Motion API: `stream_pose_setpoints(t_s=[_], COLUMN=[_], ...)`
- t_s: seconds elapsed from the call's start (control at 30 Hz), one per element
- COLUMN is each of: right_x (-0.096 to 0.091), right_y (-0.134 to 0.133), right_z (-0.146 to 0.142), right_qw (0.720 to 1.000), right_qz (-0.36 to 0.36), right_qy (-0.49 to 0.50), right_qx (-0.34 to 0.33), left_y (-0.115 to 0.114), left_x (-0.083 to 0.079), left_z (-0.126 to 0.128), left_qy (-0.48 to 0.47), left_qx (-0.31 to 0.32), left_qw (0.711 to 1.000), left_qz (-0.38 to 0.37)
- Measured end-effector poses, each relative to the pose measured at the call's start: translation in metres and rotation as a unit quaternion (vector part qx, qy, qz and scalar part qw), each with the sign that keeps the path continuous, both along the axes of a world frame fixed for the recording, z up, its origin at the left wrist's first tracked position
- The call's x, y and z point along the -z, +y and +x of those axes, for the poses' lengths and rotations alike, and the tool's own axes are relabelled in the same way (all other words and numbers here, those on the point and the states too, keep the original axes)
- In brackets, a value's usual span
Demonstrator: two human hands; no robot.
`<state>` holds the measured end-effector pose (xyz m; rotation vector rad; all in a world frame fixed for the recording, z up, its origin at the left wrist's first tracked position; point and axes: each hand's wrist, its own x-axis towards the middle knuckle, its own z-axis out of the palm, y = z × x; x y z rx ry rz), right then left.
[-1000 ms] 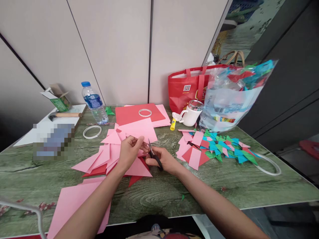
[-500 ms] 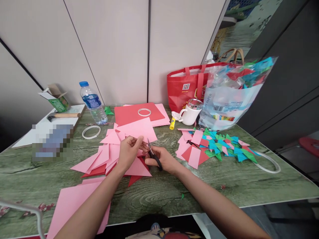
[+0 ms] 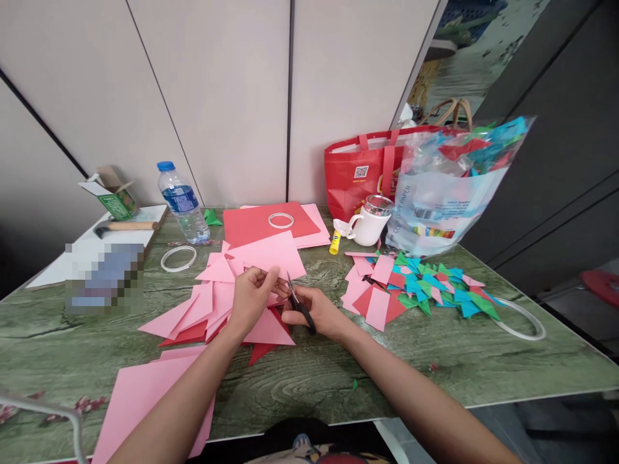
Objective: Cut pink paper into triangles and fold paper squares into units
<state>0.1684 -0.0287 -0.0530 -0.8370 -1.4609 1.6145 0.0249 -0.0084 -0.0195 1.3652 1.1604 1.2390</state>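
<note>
My right hand (image 3: 314, 312) is closed around the black handles of a pair of scissors (image 3: 304, 314), whose narrow metal blades point up and away from me. Close to the blades, my left hand (image 3: 256, 293) has its thumb and fingers pinched together. What they hold, if anything, is too small and too covered to make out. Under and around both hands lies a loose heap of cut pink paper pieces (image 3: 213, 299), many of them triangular, with some red paper (image 3: 264, 352) showing beneath. A larger pink sheet (image 3: 278, 253) lies just beyond the left hand.
Pink sheets (image 3: 145, 393) lie under my left forearm. Red paper (image 3: 246, 222) with a tape ring (image 3: 281, 221) is behind. Rightward are folded coloured pieces (image 3: 420, 283), a glue stick (image 3: 334, 241), a mug (image 3: 370, 222) and bags (image 3: 435, 206); leftward, a bottle (image 3: 182, 203) and hammer (image 3: 128, 225).
The whole view has shifted very slightly, with things sitting a little lower in the picture. Both hands and the scissors keep nearly the same pose.
</note>
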Motion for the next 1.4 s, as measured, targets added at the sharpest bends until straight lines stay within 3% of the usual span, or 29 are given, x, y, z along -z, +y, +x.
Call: stream_pose_setpoints(t_s=[1.4], right_x=[0.0052], right_y=[0.0002], right_z=[0.0006], right_qw=[0.999], right_qz=[0.016], right_qy=[-0.03], right_qx=[0.008], left_y=[-0.0025], left_x=[-0.0036], left_z=[0.0008], left_qy=[0.017], left_qx=[-0.008], left_qw=[1.0], left_qz=[-0.004])
